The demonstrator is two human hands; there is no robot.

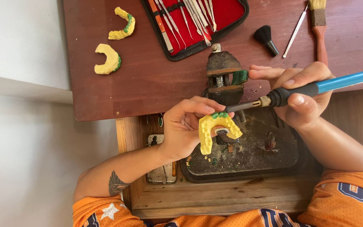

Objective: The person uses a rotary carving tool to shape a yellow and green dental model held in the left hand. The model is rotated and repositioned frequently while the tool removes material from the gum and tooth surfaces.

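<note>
My left hand (183, 126) holds a yellow horseshoe-shaped dental cast (215, 128) with green wax at its top, over a dark tray (274, 168). My right hand (301, 92) grips a blue-handled heated tool (316, 87) like a pen. Its dark metal tip touches the green wax on the cast. A small rusty vise (222, 69) with a piece of green wax in its jaws stands just behind the cast.
Two more yellow casts (122, 24) (108, 59) lie on the dark red table at the left. A red-lined case of metal instruments (194, 21) sits at the back. A black brush (266, 38), a thin metal tool (295, 30) and a paintbrush (318, 25) lie at the right.
</note>
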